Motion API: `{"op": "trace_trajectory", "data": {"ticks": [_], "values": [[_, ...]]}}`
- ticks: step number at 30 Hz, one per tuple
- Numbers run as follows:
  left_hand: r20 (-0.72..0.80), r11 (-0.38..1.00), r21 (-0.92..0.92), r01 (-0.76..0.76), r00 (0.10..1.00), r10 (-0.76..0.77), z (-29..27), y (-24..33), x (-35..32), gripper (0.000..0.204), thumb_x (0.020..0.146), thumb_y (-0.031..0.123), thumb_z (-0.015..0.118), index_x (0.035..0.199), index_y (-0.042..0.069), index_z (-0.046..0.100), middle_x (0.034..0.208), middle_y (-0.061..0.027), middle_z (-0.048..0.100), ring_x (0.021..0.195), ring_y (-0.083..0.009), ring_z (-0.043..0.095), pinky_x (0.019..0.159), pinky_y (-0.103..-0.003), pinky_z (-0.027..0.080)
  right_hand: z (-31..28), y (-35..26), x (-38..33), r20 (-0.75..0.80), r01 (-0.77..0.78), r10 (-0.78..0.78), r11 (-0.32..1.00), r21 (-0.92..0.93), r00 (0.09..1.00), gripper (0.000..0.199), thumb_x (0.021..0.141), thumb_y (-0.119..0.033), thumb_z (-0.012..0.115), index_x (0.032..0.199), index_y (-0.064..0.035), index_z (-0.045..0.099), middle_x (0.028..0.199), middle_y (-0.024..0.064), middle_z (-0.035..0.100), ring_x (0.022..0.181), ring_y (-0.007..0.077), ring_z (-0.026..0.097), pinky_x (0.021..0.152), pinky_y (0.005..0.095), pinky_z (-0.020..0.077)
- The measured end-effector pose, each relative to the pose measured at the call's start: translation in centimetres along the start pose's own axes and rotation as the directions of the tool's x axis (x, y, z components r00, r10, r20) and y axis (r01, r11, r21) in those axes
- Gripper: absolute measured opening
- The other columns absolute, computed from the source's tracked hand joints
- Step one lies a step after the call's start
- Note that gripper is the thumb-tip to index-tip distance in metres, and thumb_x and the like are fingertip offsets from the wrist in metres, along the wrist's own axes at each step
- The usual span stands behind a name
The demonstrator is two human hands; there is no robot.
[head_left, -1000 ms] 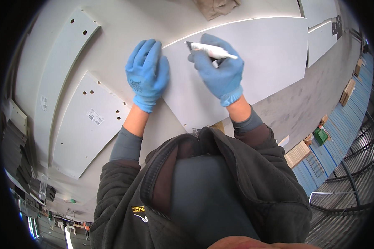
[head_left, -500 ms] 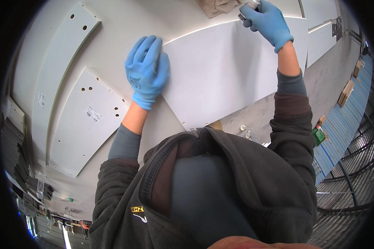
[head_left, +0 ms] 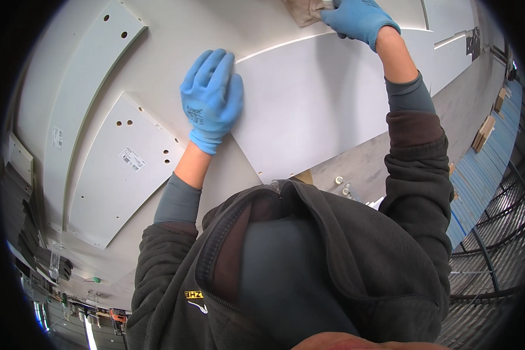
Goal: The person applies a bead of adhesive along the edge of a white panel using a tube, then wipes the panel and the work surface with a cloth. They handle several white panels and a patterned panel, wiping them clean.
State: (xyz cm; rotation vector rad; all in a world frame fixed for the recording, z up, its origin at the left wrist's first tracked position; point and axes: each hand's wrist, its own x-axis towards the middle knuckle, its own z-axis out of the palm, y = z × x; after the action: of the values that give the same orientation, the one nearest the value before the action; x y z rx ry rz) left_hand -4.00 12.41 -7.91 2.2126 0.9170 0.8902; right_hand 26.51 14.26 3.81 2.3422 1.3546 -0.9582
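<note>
We keep the big white panel (head_left: 332,111) flat on the bench (head_left: 385,160) under our left hand (head_left: 211,99), its gloved fingers spread and pressing, seemingly to steady it, while our right hand (head_left: 359,18) reaches far ahead, curled around a small white object (head_left: 328,3) beside brown cardboard (head_left: 302,10).

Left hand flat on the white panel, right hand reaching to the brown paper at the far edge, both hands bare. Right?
Not quite. The head view shows both hands in blue gloves, not bare. The rest holds: the left hand lies flat on the white panel, and the right hand reaches to the brown paper at the far edge.
</note>
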Motion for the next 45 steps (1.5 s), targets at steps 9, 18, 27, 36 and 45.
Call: {"op": "trace_trajectory", "data": {"ticks": [9,18,27,36,45], "values": [[-0.006,1.0,-0.016,-0.006,1.0,0.006,-0.1,0.2,0.1,0.033,0.082,0.006,0.071,0.115,0.0,0.074,0.115,-0.0186,0.074,0.107,-0.039,0.07,0.093,-0.045,0.057,3.1,-6.1,-0.7,-0.029,0.209,-0.207,0.972,0.11,0.978,0.038,0.092,-0.032,0.058,0.08,0.0002,0.073,0.077,0.0186,0.074,0.074,0.0324,0.074,0.076,0.044,0.0575],[-0.007,1.0,-0.015,0.006,1.0,-0.006,-0.1,0.4,0.1,0.032,0.082,0.003,0.069,0.113,-0.001,0.074,0.114,-0.0191,0.074,0.107,-0.0389,0.07,0.094,-0.044,0.056,3.6,2.0,-3.8,0.037,0.006,-0.111,0.363,0.932,0.993,0.029,0.094,-0.028,0.07,0.1,0.0006,0.069,0.088,0.0138,0.073,0.076,0.0199,0.07,0.067,0.0334,0.055],[-0.024,1.0,0.02,-0.013,1.0,0.013,0.2,0.8,0.0,0.03,0.082,0.0,0.066,0.11,-0.002,0.075,0.114,-0.0186,0.075,0.107,-0.0364,0.071,0.096,-0.042,0.056,10.9,9.8,-5.1,-0.308,0.273,-0.071,-0.303,0.913,0.949,0.029,0.105,-0.017,0.059,0.122,0.0062,0.064,0.097,0.0124,0.066,0.077,0.0185,0.06,0.062,0.0313,0.0443],[-0.043,1.0,0.028,-0.007,0.999,0.008,1.0,1.1,0.1,0.03,0.08,-0.004,0.064,0.108,-0.004,0.076,0.111,-0.0195,0.075,0.106,-0.0363,0.072,0.095,-0.042,0.056,13.0,11.6,-4.6,-0.404,0.384,0.005,-0.316,0.867,0.915,0.029,0.102,-0.012,0.059,0.122,0.0086,0.063,0.094,0.0154,0.07,0.077,0.0216,0.068,0.061,0.0332,0.0523],[-0.012,0.998,0.047,0.034,0.999,-0.033,1.2,0.9,-0.7,0.035,0.083,-0.005,0.062,0.115,-0.005,0.076,0.121,-0.0192,0.075,0.116,-0.0338,0.07,0.103,-0.041,0.053,13.5,10.0,-5.9,-0.46,0.464,0.078,-0.06,0.884,0.885,0.03,0.101,-0.005,0.064,0.127,0.01,0.062,0.098,0.0209,0.073,0.084,0.0279,0.078,0.066,0.0346,0.0666]]}}
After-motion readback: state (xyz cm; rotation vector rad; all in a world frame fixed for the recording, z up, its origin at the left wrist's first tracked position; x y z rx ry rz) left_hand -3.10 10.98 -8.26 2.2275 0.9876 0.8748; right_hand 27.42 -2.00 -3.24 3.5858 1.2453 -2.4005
